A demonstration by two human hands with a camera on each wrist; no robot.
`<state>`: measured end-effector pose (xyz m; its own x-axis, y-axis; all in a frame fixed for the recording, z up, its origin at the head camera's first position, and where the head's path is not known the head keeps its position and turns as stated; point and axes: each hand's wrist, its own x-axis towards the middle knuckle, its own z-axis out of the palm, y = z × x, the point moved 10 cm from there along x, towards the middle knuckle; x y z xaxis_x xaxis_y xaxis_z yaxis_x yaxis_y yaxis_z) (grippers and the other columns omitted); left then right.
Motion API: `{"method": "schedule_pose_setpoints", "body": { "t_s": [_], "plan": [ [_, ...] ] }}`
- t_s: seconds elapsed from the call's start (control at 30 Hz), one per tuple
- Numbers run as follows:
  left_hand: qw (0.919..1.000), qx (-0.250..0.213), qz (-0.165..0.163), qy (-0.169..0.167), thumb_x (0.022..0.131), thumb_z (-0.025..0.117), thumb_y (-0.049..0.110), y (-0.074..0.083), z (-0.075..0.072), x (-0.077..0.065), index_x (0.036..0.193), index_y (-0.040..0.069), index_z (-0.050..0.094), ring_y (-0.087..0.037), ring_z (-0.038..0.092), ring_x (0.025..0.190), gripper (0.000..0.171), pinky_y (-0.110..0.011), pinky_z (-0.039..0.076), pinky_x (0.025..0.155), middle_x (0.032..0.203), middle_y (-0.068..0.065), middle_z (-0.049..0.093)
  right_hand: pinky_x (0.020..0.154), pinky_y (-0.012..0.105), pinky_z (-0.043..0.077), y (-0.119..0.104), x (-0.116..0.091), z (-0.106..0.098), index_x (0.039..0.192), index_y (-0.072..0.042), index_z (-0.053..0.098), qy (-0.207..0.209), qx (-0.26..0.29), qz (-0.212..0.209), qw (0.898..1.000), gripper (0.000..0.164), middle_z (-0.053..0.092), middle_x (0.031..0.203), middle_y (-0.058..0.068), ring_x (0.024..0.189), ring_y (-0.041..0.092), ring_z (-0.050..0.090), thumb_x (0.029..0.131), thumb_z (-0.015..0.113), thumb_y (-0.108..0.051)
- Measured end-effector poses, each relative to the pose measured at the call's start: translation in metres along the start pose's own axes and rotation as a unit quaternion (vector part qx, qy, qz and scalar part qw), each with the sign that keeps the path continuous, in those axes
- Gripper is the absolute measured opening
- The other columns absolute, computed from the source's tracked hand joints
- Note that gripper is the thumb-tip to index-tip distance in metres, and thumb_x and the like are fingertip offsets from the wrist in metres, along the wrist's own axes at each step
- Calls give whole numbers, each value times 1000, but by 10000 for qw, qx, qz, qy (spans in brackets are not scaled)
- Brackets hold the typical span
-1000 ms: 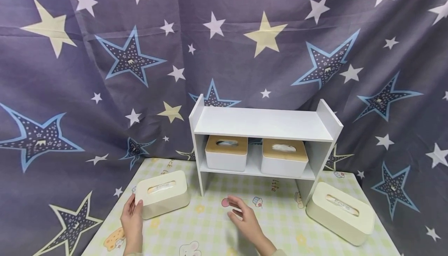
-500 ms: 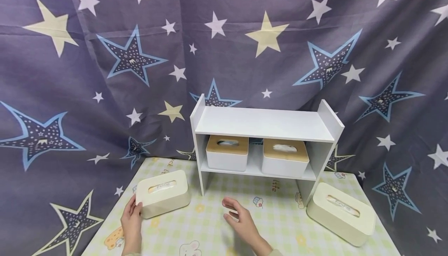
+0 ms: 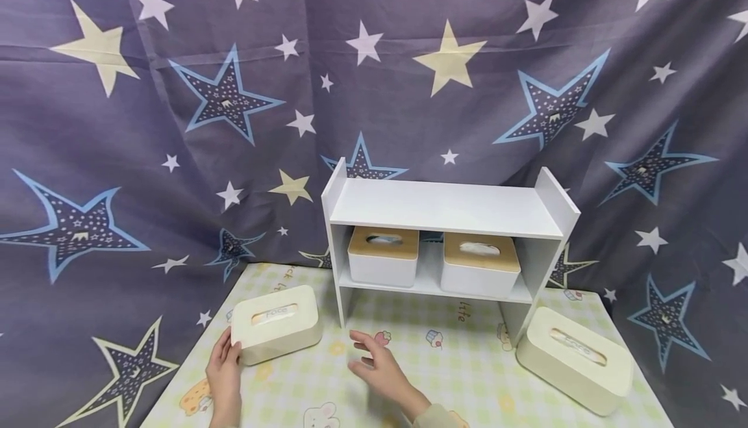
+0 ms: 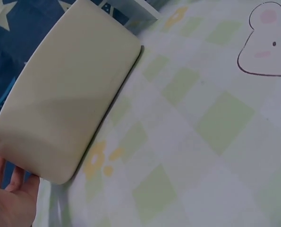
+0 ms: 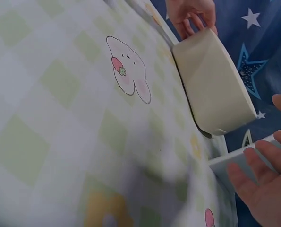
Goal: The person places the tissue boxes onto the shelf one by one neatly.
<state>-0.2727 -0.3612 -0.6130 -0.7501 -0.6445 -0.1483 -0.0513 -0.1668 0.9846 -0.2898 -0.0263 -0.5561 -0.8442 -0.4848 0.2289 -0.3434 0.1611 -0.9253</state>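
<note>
In the head view, a cream tissue box (image 3: 276,325) with an oval slot stands on the table at the left. My left hand (image 3: 224,366) touches its left end, thumb near the top edge. The left wrist view shows the box's long side (image 4: 74,90), with the fingers (image 4: 15,182) loosely bent against its end. My right hand (image 3: 378,366) is over the table to the right of that box, apart from it. Its fingers are spread and lightly bent, with nothing between them; the right wrist view shows the hand (image 5: 268,179) facing the box (image 5: 213,85).
A white two-tier shelf (image 3: 444,207) stands at the back. Two white tissue boxes with wooden lids, one left (image 3: 382,265) and one right (image 3: 479,272), sit on its lower board. Another cream tissue box (image 3: 575,360) is at the right. A star-patterned curtain (image 3: 374,90) hangs behind.
My right hand has moved left, closer to the left cream tissue box. My left hand stays at that box's end, and the box has not moved on the table.
</note>
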Motion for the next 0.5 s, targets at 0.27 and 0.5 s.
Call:
{"method": "schedule_pose_setpoints", "body": {
  "t_s": [0.27,0.5],
  "plan": [
    [9998,-173,9,-135,104,53,20,-4,-1,1,155,17,38,-3,35,146,53,-11,36,114,163,-8,31,108,57,47,4,13,25,152,-5,37,-327,-307,326,9985,66,41,156,18,139,42,44,95,65,-22],
    [9985,-484,112,-215,103,54,17,-7,-2,-1,154,16,39,2,38,142,53,-3,40,105,162,-2,34,112,60,42,4,24,47,156,-7,30,-552,-88,833,9950,74,34,160,17,145,41,36,94,66,-24]
  ]
}}
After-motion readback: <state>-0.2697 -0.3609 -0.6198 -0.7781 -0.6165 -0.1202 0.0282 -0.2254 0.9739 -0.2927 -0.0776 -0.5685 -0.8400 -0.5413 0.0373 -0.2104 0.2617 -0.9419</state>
